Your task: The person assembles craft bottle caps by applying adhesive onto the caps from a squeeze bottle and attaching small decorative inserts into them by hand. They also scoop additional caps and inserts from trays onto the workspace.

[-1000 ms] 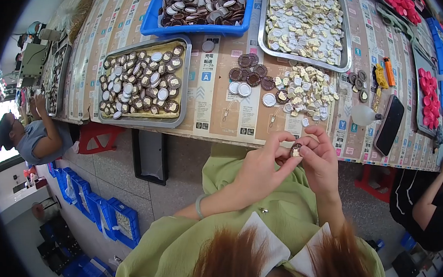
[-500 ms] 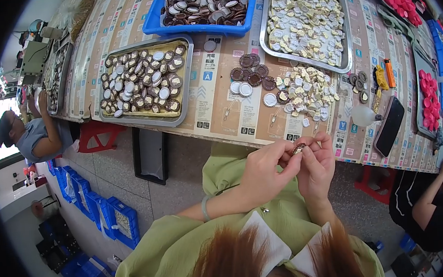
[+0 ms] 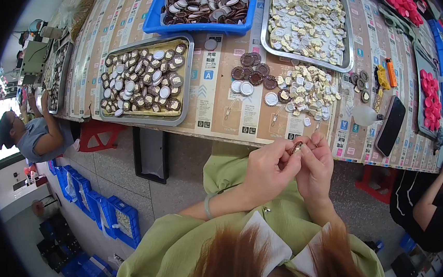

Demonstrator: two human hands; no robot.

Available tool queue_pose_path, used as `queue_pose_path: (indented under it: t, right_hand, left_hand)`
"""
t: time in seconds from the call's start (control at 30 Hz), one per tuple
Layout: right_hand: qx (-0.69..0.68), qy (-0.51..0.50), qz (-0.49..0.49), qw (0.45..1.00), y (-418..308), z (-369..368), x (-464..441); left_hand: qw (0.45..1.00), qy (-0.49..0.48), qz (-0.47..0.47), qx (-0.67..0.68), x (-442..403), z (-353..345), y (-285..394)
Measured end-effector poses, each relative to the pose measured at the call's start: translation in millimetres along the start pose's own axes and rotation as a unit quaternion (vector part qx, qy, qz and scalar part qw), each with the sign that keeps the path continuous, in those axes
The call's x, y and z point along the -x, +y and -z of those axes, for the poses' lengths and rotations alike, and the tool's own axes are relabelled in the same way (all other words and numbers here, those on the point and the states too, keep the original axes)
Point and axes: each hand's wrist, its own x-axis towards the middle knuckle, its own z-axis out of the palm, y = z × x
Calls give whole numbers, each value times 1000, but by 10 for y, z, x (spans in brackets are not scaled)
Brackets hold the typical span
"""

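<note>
My left hand [image 3: 271, 170] and my right hand [image 3: 315, 170] meet just off the table's near edge. Between their fingertips they pinch a small round brown piece with a cream part in it [image 3: 297, 147]; fingers cover much of it. Beyond the hands lies a pile of small cream-and-white pieces [image 3: 309, 91]. Left of that pile are several scalloped brown discs [image 3: 253, 73], some showing white faces. Further left, a metal tray [image 3: 188, 84] holds many brown discs, a number of them with cream pieces in them.
A blue bin [image 3: 197, 30] of brown and white discs and a metal tray [image 3: 349, 50] of cream pieces stand farther back. At right lie a phone [image 3: 390, 126], an orange cutter [image 3: 390, 73] and pink pieces [image 3: 430, 101]. Other people sit left and right.
Both hands stay together on the same brown piece, with only slight finger movement. The whole view has shifted a little; the trays and piles look the same.
</note>
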Motion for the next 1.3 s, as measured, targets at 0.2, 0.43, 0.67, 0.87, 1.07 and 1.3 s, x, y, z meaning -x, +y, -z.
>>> queue_pose_path:
  t: [0.2, 0.43, 0.67, 0.87, 1.07, 1.3]
  right_hand:
    - [17, 2, 8, 1000, -24, -19, 11]
    - [151, 11, 60, 987, -105, -14, -16]
    - [400, 277, 493, 721, -524, 712, -70]
    - [536, 365, 449, 615, -799, 1064, -322]
    - [444, 234, 363, 785, -809, 1250, -576]
    - [513, 223, 342, 755, -769, 1192, -696]
  left_hand:
    - [998, -18, 52, 40, -7, 23, 26]
    - [989, -11, 137, 53, -138, 247, -103]
    - [885, 289, 49, -360, -660, 1545, -637]
    - [957, 128, -21, -258, -671, 920, -648]
    - [919, 72, -143, -359, -767, 523, -675]
    - [994, 94, 20, -59, -703, 545, -528]
